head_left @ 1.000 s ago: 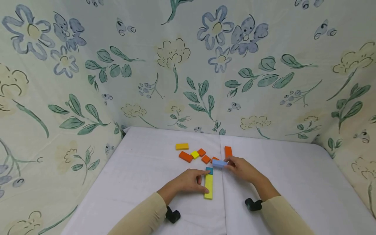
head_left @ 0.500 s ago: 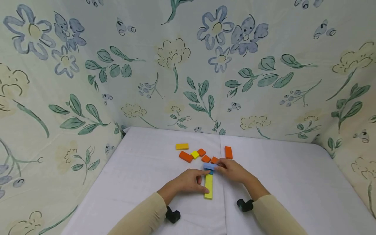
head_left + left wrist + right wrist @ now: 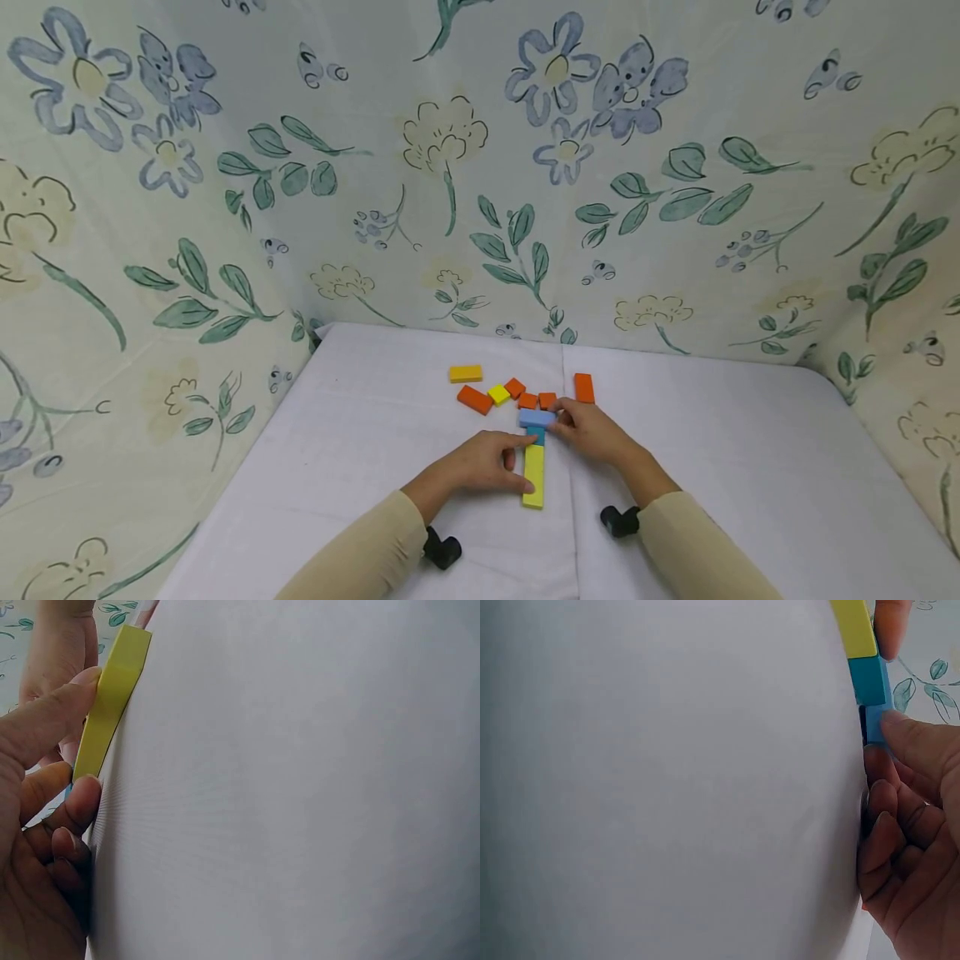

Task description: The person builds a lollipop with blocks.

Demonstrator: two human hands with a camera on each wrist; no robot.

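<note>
In the head view, a long yellow block (image 3: 534,479) lies lengthwise, with a small teal block (image 3: 539,435) at its far end. My left hand (image 3: 480,461) holds this row, thumb on the yellow block and index finger by the teal one. A light blue block (image 3: 534,418) lies crosswise against the teal block's far side. Its right end is pinched between thumb and fingers of my right hand (image 3: 596,432). In the right wrist view, the yellow, teal and light blue blocks (image 3: 876,726) line up. The left wrist view shows the left thumb on the yellow block (image 3: 112,697).
Just beyond the light blue block are two small red-orange blocks (image 3: 528,401). Farther left lie a small yellow block (image 3: 498,395), a longer red-orange block (image 3: 475,400) and an amber block (image 3: 466,374). Another red-orange block (image 3: 583,387) sits behind the right hand.
My right hand has carried the light blue block left, over the teal block, then slightly away to its far side. Two small red-orange blocks have shifted a little. The left hand stays put.
</note>
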